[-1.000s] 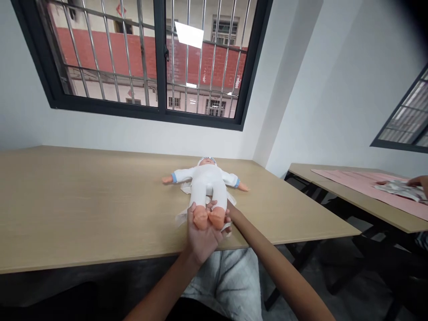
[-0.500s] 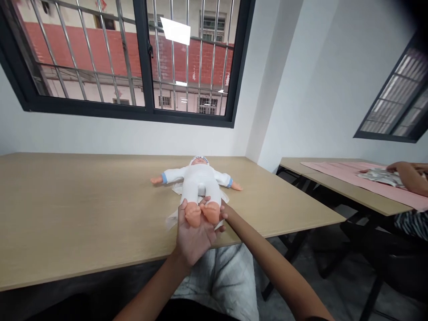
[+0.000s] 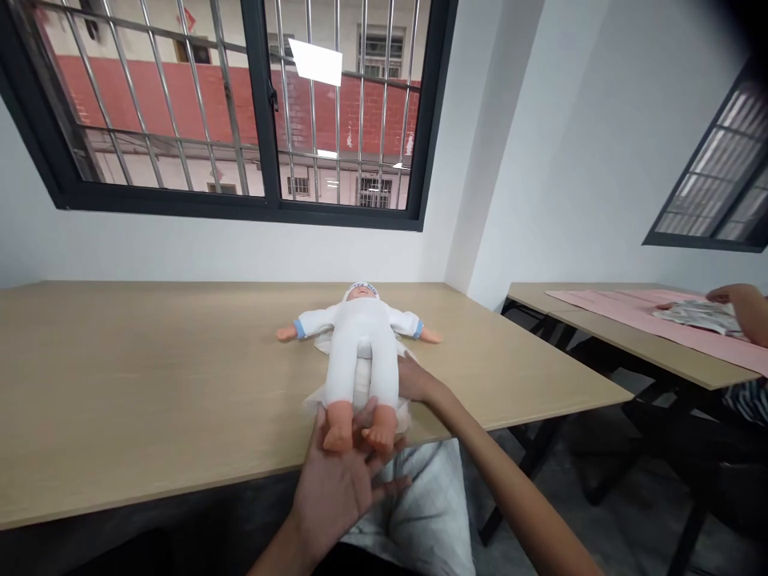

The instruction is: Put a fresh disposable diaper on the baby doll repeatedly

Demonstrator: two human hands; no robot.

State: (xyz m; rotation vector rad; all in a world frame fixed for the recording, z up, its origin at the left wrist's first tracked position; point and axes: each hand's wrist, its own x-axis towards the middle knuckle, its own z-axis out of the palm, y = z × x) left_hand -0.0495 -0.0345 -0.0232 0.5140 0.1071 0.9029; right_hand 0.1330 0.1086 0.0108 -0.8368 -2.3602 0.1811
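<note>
A baby doll (image 3: pixel 363 324) in a white suit with blue cuffs lies face up on the table, its bare feet towards me. My left hand (image 3: pixel 339 480) is palm up at the feet, fingers spread, with one fingertip showing between the ankles. The feet rest over its fingers. My right hand (image 3: pixel 414 378) reaches in beside the leg on the right; its fingers are hidden behind or under the doll. A thin white cloth (image 3: pixel 315 398) lies partly under the doll, its edges sticking out on both sides.
The wooden table (image 3: pixel 150 376) has its front edge close to my lap. A barred window (image 3: pixel 270 120) is in the wall behind. On the right, another table with a pink mat (image 3: pixel 636 308) bears a patterned cloth (image 3: pixel 699 314), with another person's arm (image 3: pixel 747 308) over it.
The doll's legs have come down and stretch out towards me. My left hand has lowered and moved closer to me, its fingers more spread. My right hand stays beside the doll.
</note>
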